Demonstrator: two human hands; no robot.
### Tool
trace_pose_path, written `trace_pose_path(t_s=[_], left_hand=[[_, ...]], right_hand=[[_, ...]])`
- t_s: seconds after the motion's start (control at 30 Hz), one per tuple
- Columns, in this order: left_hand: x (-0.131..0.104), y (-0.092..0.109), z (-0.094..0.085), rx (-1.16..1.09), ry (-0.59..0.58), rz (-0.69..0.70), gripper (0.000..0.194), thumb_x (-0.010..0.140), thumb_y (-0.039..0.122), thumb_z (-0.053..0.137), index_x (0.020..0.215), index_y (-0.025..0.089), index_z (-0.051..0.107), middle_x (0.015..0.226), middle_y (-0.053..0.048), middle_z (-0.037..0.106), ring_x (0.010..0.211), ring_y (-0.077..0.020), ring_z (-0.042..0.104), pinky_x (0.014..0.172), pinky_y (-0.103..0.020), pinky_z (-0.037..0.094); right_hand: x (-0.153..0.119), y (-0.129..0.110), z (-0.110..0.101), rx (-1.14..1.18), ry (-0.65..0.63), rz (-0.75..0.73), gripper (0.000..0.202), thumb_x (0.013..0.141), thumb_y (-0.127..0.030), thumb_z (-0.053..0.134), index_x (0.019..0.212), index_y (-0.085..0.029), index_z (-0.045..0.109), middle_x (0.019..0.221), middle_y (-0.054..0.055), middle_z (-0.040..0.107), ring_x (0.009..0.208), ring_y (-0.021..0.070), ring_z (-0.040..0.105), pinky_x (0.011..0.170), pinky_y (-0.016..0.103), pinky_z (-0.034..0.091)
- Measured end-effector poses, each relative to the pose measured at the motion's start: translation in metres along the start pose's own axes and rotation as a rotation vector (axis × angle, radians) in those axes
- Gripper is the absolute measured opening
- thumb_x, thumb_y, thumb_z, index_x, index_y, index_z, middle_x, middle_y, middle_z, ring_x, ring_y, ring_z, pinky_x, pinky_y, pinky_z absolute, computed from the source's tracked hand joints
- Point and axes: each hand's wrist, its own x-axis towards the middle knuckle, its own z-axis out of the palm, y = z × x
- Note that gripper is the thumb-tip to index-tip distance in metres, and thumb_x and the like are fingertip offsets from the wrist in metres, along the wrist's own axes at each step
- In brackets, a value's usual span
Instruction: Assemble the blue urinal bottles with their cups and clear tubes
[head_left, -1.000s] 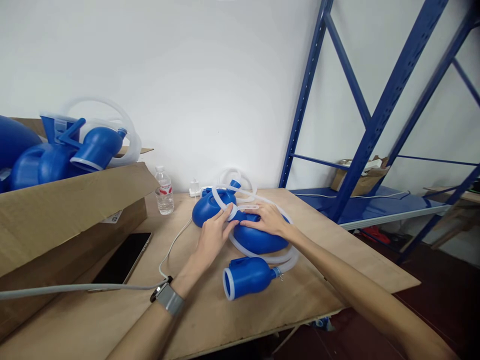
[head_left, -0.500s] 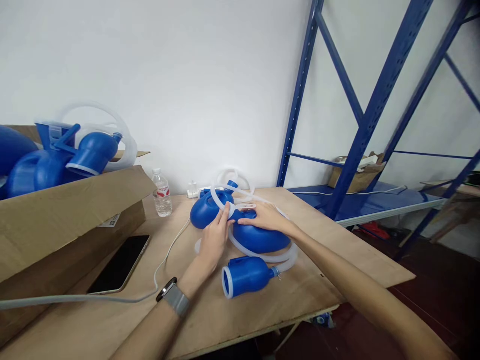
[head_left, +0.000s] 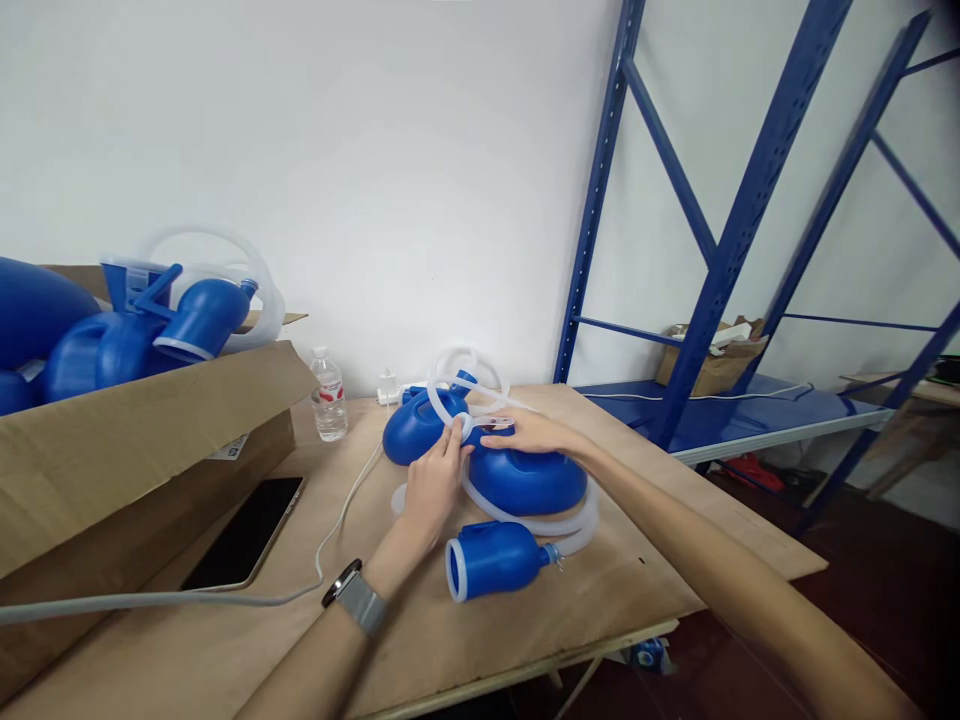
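A blue plastic urine bottle [head_left: 529, 485] lies on its side on the table, its neck towards the left. My right hand [head_left: 534, 432] is closed over its top around the handle. At the neck, the fingers of my left hand [head_left: 433, 480] pinch a white cap [head_left: 466, 428] with a pale strap. Parts of the cap and neck are hidden by my fingers. Clear tubing [head_left: 577, 538] curls around the bottle and joins a blue funnel-shaped receiver [head_left: 499, 560] in front. Behind my left hand rests a second blue bottle [head_left: 412, 432].
At left, a cardboard box [head_left: 150, 415] holds several blue bottles and tubing. A phone [head_left: 244, 533], a white cable [head_left: 322, 560] and a water bottle [head_left: 328, 395] are on the wooden table [head_left: 637, 600]. A blue metal rack [head_left: 720, 260] stands to the right.
The view has shifted slightly, so everything sits a little lower. My hands keep the same grip at the bottle's neck and handle, and the front bottle is turned slightly.
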Motion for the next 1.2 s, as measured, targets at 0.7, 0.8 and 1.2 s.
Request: trace_pose_path(t_s=[0.7, 0.8, 1.2], left_hand=[[0.077, 0.019, -0.016, -0.254, -0.286, 0.052, 0.023, 0.088, 0.017, 0.058, 0.066, 0.021, 0.052, 0.074, -0.004, 0.066, 0.080, -0.0214, 0.062, 0.089, -0.036, 0.045], [0.077, 0.020, -0.017, -0.254, -0.276, 0.036, 0.024, 0.087, 0.015, 0.057, 0.064, 0.021, 0.051, 0.070, -0.003, 0.064, 0.075, -0.0203, 0.060, 0.080, -0.034, 0.044], [0.080, 0.024, -0.007, -0.243, -0.233, -0.053, 0.033, 0.082, 0.020, 0.064, 0.056, 0.022, 0.045, 0.058, 0.000, 0.055, 0.064, -0.0173, 0.053, 0.063, -0.030, 0.032]], right_hand=[[0.004, 0.032, 0.001, 0.225, -0.005, 0.096, 0.050, 0.086, -0.061, 0.067, 0.111, -0.019, 0.075, 0.115, 0.009, 0.072, 0.091, 0.0217, 0.067, 0.065, 0.028, 0.055], [0.004, 0.032, 0.002, 0.261, -0.016, 0.082, 0.048, 0.085, -0.060, 0.068, 0.108, -0.019, 0.076, 0.111, 0.008, 0.073, 0.087, 0.0203, 0.066, 0.064, 0.028, 0.056], [0.002, 0.026, 0.001, 0.315, 0.010, 0.130, 0.042, 0.082, -0.051, 0.071, 0.105, -0.017, 0.078, 0.105, 0.007, 0.075, 0.081, 0.0172, 0.066, 0.063, 0.024, 0.057]])
